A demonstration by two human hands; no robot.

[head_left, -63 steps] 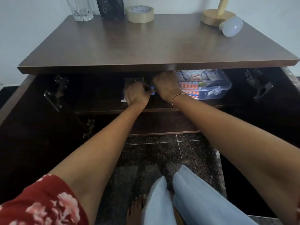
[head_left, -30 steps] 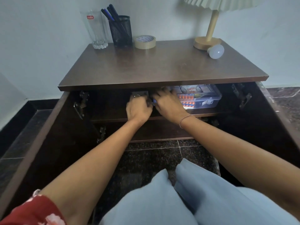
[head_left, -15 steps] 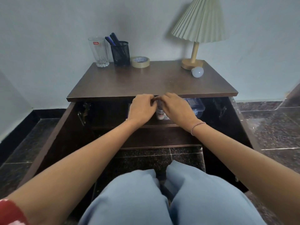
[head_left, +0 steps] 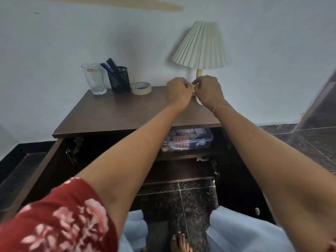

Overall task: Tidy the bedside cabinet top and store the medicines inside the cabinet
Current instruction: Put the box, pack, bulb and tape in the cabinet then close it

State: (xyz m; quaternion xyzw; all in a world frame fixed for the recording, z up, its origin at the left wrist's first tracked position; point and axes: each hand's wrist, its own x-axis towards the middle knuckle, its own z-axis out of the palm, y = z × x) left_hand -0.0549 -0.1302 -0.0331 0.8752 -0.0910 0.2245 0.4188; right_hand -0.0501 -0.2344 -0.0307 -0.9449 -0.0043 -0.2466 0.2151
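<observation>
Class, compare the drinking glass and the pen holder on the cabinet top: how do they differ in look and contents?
The drinking glass is clear with a small red label; the pen holder is black mesh. The glass looks empty, while the holder has pens in it. The glass is also taller. Both stand upright, side by side at the cabinet top's back left.

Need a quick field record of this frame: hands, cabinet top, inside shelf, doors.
left hand: raised over the cabinet top, fingers curled, nothing visibly held
right hand: beside the left, fingers curled, in front of the lamp base
cabinet top: glass, pen holder, tape roll along the back left; lamp back right
inside shelf: clear medicine box, lid on, blister packs visible
cabinet doors: open
</observation>
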